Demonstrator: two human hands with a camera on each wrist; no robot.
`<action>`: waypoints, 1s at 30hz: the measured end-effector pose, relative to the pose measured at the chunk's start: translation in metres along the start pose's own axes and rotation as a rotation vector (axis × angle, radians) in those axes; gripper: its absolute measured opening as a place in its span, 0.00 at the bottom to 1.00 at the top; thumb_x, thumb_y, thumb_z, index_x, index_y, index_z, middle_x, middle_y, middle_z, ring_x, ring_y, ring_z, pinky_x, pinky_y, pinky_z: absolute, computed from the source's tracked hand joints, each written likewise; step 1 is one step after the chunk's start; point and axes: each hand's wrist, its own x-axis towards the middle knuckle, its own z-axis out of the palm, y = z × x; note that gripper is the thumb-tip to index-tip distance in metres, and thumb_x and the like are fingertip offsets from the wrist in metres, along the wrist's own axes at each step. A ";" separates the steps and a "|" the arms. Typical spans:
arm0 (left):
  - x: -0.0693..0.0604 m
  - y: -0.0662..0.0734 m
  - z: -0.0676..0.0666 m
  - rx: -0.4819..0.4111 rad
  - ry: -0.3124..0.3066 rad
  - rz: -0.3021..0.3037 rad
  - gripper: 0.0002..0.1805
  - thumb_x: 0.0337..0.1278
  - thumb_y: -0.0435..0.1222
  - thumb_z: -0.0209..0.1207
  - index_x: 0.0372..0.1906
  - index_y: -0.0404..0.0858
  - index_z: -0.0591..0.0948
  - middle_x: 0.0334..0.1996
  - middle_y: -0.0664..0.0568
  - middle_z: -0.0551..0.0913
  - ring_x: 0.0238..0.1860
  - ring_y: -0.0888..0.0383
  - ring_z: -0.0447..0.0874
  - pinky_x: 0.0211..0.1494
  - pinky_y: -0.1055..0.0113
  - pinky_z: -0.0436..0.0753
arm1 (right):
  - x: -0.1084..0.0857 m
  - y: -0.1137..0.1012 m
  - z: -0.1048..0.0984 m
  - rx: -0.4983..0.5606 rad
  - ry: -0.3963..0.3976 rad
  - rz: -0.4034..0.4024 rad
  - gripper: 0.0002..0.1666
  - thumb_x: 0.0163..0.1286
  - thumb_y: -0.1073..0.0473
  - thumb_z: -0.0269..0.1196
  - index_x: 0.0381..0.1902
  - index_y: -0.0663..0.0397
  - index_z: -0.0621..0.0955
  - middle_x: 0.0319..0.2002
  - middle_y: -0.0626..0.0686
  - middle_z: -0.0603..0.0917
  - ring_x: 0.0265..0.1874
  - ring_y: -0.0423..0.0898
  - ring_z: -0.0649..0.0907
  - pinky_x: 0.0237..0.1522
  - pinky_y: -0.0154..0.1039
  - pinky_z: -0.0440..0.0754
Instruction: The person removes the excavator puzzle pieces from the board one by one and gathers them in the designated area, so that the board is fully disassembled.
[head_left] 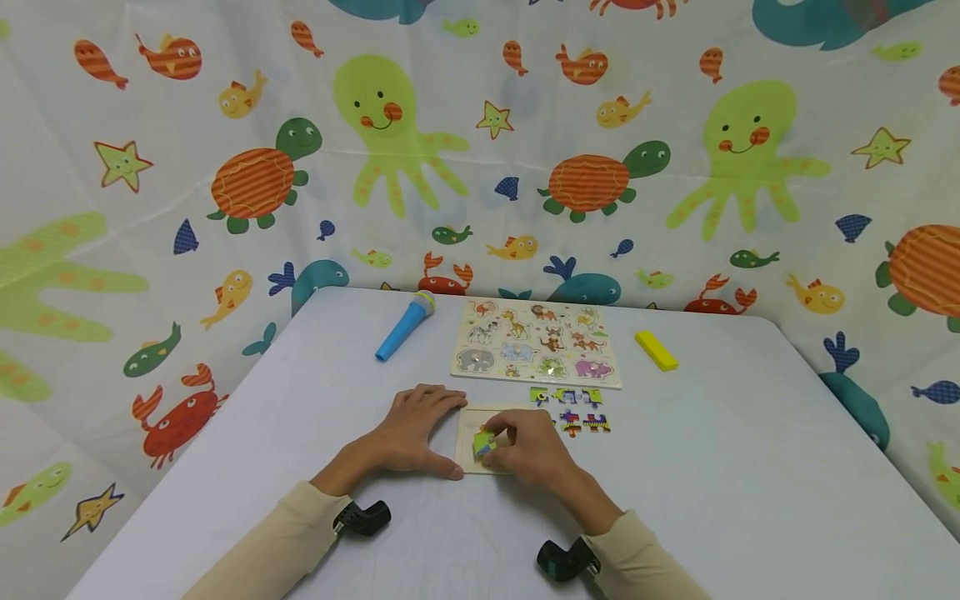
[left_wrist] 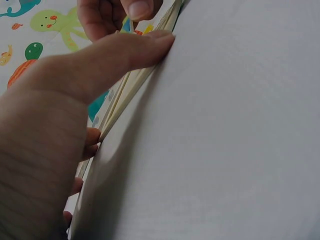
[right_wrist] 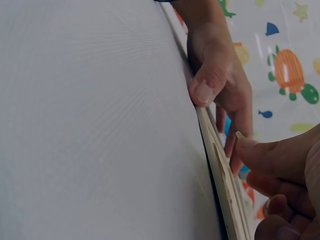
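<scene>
One small green-and-blue puzzle piece (head_left: 483, 443) is pinched in the right hand (head_left: 534, 448), over a square pale wooden tray (head_left: 467, 437); the left hand (head_left: 414, 429), fingers extended, touches the tray's near left corner with its thumb.

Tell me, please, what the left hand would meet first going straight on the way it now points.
Probably the animal puzzle board, near its left front corner: the left hand points forward and rightward toward it. Depth is unclear, so it might pass above.
</scene>
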 end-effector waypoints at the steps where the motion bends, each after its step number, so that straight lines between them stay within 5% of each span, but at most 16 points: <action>1: 0.000 0.000 0.000 -0.001 0.000 0.000 0.58 0.33 0.75 0.65 0.75 0.54 0.68 0.75 0.60 0.66 0.75 0.51 0.56 0.72 0.41 0.56 | 0.000 0.000 -0.001 0.004 0.003 0.000 0.18 0.52 0.63 0.77 0.43 0.54 0.89 0.20 0.43 0.75 0.21 0.38 0.71 0.24 0.32 0.66; 30: -0.001 0.003 -0.003 -0.005 -0.016 -0.006 0.58 0.35 0.74 0.65 0.76 0.53 0.67 0.75 0.59 0.65 0.76 0.50 0.55 0.73 0.40 0.55 | -0.013 0.017 -0.019 0.016 0.085 0.106 0.17 0.49 0.65 0.79 0.39 0.52 0.89 0.22 0.45 0.77 0.24 0.43 0.72 0.27 0.34 0.67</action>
